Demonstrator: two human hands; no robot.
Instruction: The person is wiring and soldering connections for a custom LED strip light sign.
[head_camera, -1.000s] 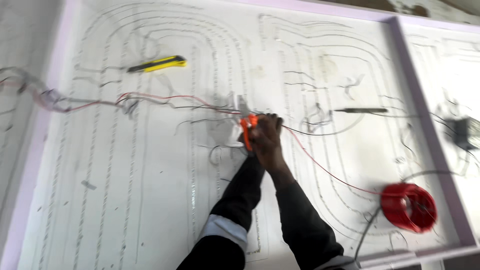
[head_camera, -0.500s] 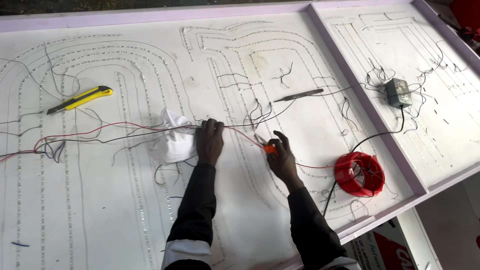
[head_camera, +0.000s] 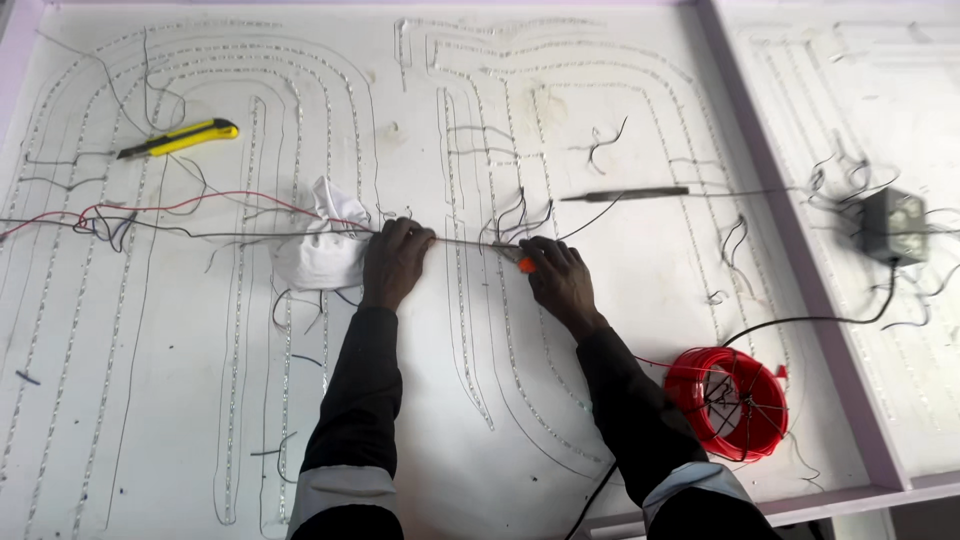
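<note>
Both hands lie knuckles-up on the white desk (head_camera: 180, 420), which is a large panel lined with looping rows of small light strips (head_camera: 505, 330) and edged by a pale purple frame (head_camera: 800, 270). The left hand (head_camera: 395, 262) is clenched over a thin wire (head_camera: 465, 241) that runs taut from its fingers toward 3 o'clock, where the right hand (head_camera: 560, 280) has its grip closed on a small orange-handled tool (head_camera: 523, 262) whose tip meets that same wire. The two hands are near each other, the wire stretched between them. Just beside the left hand at 9 o'clock lies a crumpled white cloth (head_camera: 320, 250), with a red wire (head_camera: 190, 205) and dark leads trailing past it toward the desk's left edge. Farther out at 10 o'clock from the left hand lies a yellow utility knife (head_camera: 180, 138), well apart from both hands. At 1 o'clock from the right hand rests a slim dark rod-like tool (head_camera: 625, 193). At 5 o'clock from the right hand sits a red wire coil (head_camera: 728, 402), close to the right sleeve. Beyond the frame, at 3 o'clock, a small grey box (head_camera: 893, 225) sits among loose black leads on the neighbouring panel.
</note>
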